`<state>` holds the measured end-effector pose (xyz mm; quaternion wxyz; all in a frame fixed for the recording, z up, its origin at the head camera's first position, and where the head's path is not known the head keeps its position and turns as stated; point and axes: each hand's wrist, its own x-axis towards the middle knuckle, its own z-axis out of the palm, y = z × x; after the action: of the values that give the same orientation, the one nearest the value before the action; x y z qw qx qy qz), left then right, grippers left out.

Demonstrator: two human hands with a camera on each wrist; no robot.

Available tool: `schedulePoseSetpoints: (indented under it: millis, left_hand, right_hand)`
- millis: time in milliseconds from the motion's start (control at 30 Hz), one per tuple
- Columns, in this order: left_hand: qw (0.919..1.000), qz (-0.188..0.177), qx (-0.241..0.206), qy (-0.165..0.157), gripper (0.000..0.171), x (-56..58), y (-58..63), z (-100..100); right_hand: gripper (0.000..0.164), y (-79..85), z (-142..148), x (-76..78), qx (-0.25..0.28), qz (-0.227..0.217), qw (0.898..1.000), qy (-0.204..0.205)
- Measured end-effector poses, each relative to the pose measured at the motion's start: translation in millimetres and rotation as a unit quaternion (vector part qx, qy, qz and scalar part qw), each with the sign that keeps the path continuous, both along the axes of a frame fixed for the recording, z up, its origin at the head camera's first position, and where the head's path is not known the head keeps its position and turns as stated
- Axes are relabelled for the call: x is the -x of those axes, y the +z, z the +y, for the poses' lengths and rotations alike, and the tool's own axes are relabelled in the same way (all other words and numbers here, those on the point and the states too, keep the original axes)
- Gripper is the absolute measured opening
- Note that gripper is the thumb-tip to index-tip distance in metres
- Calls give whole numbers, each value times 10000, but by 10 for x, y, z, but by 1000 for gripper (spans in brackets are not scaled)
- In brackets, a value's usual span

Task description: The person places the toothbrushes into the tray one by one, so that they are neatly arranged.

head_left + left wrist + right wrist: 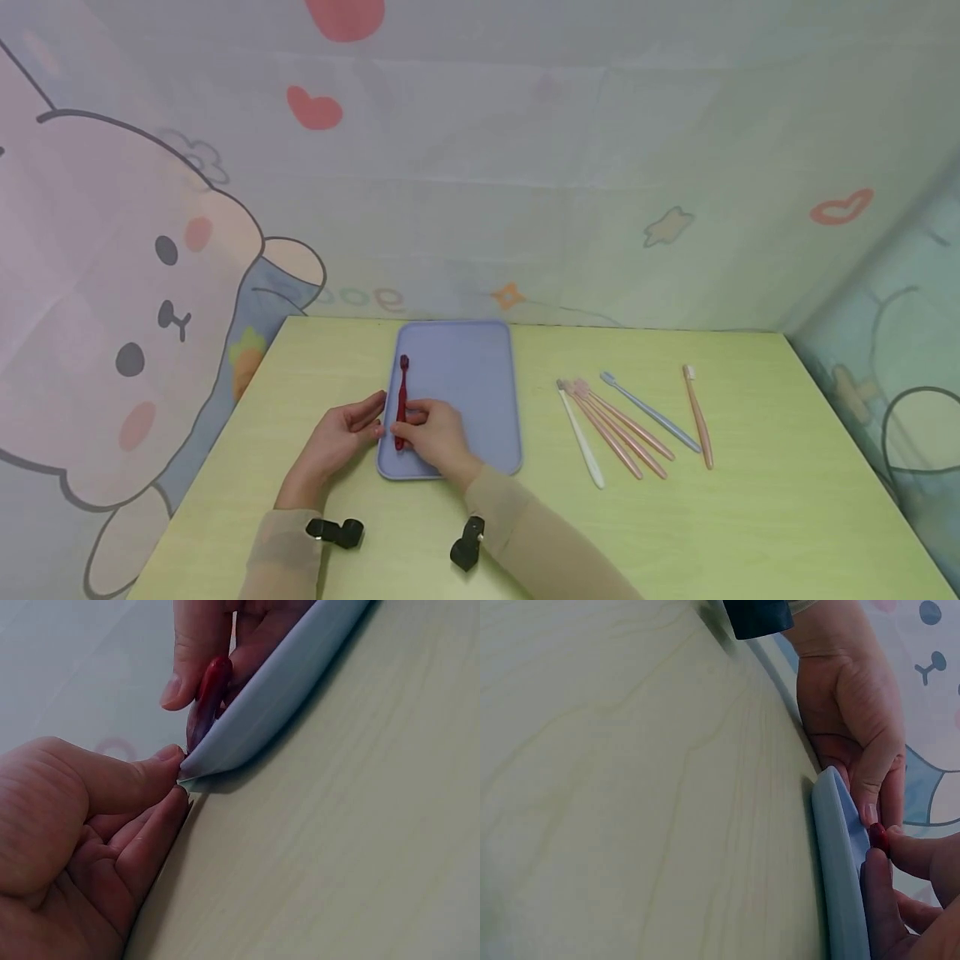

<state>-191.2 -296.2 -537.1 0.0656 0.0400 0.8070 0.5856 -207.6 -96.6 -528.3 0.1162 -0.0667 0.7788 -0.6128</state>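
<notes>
A dark red toothbrush point(402, 400) lies lengthwise along the left side of the blue tray point(472, 367), bristle head toward the back. My right hand point(438, 433) pinches its handle between thumb and fingers, over the tray floor. At the tray's left rim, my left hand point(341, 437) holds the edge, thumb on top and fingers lower down. The left wrist view shows the left thumb point(139, 780) right at the rim, with the red handle end point(210, 697) just beyond it. In the right wrist view, the handle tip point(879, 838) shows between the right fingers.
Right of the tray lie a white toothbrush point(583, 442), several pink toothbrushes point(618, 433), a blue one point(652, 412) and an orange-brown one point(699, 417). They rest on a yellow-green table point(787, 500). A printed cloth point(562, 167) hangs behind the table.
</notes>
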Motion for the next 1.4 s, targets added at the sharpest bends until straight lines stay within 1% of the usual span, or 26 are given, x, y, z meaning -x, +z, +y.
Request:
schedulePoseSetpoints:
  millis: [100, 333, 433, 633, 800, 967, 1300, 1400]
  left_hand:
    - [10000, 1, -3, 1, 60, 3, -8, -10]
    - [10000, -36, -67, 0, 60, 10, -36, -18]
    - [10000, -29, -63, 19, 59, 10, -38, -22]
    - [10000, 6, -28, 12, 60, 13, -24, -21]
    - [10000, -10, -85, 6, 59, 18, -32, -21]
    - [9998, -13, -179, -19, 59, 14, -35, -22]
    - [9999, 10, -150, -66, 60, 7, -29, -31]
    - [9998, -20, -189, -34, 60, 11, -37, -30]
  right_hand:
    - [44, -1, -21, 5, -201, 134, 9997, 9]
    - [38, -25, -54, 10, -664, 470, 9966, -113]
    - [36, -42, -65, 9, -682, 560, 9960, -107]
    - [35, -46, -66, 10, -591, 470, 9971, -92]
    - [36, -50, -58, 16, -566, 453, 9974, -54]
    - [34, -61, -41, 31, -610, 497, 9969, -47]
    - [33, -51, -25, 30, -670, 481, 9966, -24]
    - [33, -56, -26, 32, -668, 518, 9964, -37]
